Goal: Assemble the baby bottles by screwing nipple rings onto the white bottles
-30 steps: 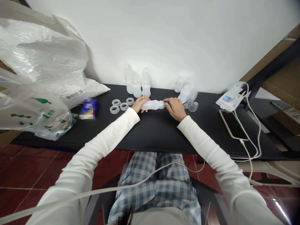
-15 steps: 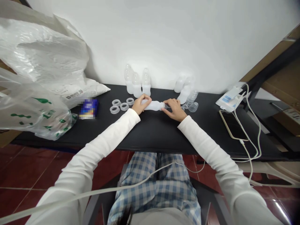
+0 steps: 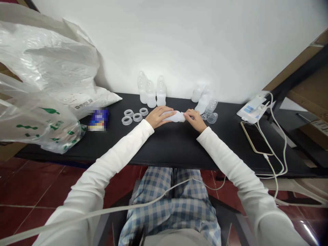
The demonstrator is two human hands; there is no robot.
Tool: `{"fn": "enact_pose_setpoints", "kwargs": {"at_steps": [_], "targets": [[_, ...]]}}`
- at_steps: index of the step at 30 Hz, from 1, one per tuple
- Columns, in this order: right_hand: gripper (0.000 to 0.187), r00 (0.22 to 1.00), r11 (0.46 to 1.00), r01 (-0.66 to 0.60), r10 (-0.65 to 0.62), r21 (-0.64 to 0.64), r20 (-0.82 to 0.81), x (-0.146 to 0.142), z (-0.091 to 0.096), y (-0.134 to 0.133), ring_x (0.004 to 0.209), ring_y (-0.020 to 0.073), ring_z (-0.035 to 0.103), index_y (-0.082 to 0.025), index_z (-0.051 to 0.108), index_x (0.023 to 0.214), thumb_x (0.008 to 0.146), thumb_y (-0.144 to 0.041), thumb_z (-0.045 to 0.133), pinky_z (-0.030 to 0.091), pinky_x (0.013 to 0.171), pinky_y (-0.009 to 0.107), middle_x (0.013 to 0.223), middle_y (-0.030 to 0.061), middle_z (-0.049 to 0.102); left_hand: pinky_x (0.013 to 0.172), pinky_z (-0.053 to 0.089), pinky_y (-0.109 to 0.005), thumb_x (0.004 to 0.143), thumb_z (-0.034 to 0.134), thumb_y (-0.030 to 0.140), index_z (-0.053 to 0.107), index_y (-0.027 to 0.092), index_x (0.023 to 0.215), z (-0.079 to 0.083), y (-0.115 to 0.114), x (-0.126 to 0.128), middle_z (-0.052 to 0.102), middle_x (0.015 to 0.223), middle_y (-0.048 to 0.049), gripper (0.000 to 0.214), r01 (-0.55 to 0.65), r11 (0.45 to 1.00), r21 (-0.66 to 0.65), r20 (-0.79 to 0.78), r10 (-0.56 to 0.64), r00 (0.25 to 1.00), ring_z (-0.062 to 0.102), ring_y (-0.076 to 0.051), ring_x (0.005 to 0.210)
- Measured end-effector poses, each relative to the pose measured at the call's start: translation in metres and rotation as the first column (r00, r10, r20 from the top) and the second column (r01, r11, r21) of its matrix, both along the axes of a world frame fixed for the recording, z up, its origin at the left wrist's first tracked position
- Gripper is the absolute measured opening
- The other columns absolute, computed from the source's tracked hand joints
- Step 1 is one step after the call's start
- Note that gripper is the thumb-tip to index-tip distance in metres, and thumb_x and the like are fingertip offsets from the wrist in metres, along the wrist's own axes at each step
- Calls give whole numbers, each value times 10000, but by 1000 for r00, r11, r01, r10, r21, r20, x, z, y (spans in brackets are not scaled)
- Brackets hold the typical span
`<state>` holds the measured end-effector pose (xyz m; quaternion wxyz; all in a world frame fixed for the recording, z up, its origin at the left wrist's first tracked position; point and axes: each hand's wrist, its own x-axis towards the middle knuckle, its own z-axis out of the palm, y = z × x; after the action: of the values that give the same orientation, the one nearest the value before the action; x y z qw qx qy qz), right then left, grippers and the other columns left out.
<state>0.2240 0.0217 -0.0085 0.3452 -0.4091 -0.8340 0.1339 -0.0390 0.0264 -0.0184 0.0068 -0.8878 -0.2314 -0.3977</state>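
Note:
My left hand (image 3: 160, 117) is wrapped around a translucent white baby bottle (image 3: 176, 117), which lies on its side just over the table with its neck to the right. At that neck my right hand (image 3: 194, 119) is closed, its fingertips pinching what looks like the clear teat, mostly hidden by the fingers. Several white bottle rings (image 3: 137, 117) lie to the left of my left hand. Beyond my right hand are clear bottle caps (image 3: 212, 118) and white bottles without caps (image 3: 202, 104).
Capped bottles (image 3: 161, 92) stand against the wall. Plastic bags (image 3: 46, 61) and a blue packet (image 3: 99, 119) occupy the left side. On the right lie a phone (image 3: 256, 138), a white packet (image 3: 252, 108) and charging cables (image 3: 284, 150). The black table's (image 3: 169, 147) front edge is near my lap.
My left hand has slid further over the bottle, its fingers now stretched along the body. My right fingers have drawn together at the neck, covering the clear teat visible before.

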Motion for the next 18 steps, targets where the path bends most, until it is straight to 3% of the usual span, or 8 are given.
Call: {"fn": "enact_pose_setpoints", "kwargs": {"at_steps": [4, 11, 14, 18], "targets": [[709, 997, 995, -59, 55, -81, -54, -2, 4, -1, 679, 175, 478, -226, 437, 583, 943, -788, 196, 378, 686, 353, 630, 4, 473, 1131, 461, -448, 971, 577, 298, 685, 343, 1225, -7, 4, 1, 700, 1192, -51, 279, 0, 1000, 16, 76, -1, 997, 598, -205, 1241], [742, 1000, 998, -15, 15, -63, 10, -2, 11, -4, 740, 199, 495, -225, 470, 628, 910, -829, 145, 367, 777, 401, 679, 17, 511, 1173, 465, -475, 971, 571, 394, 720, 347, 1028, -4, 2, 6, 724, 1077, -8, 166, -25, 992, -123, 76, 34, 997, 670, -180, 1149], [726, 999, 999, -39, 40, -38, 12, 0, 12, -5, 757, 203, 518, -222, 499, 650, 938, -791, 151, 377, 807, 419, 716, 25, 556, 1145, 495, -481, 974, 565, 375, 723, 335, 1001, 0, -1, 9, 742, 1047, 2, 165, -60, 996, -65, -10, 60, 998, 680, -181, 1135], [669, 999, 999, 7, -10, 52, 41, 2, 14, -9, 824, 213, 557, -218, 589, 717, 1006, -666, 185, 372, 890, 448, 809, 43, 616, 1122, 503, -424, 1005, 503, 277, 715, 304, 1086, -1, -1, 8, 749, 1075, -8, 228, -93, 989, 113, -43, 98, 994, 661, -151, 1152]]}}
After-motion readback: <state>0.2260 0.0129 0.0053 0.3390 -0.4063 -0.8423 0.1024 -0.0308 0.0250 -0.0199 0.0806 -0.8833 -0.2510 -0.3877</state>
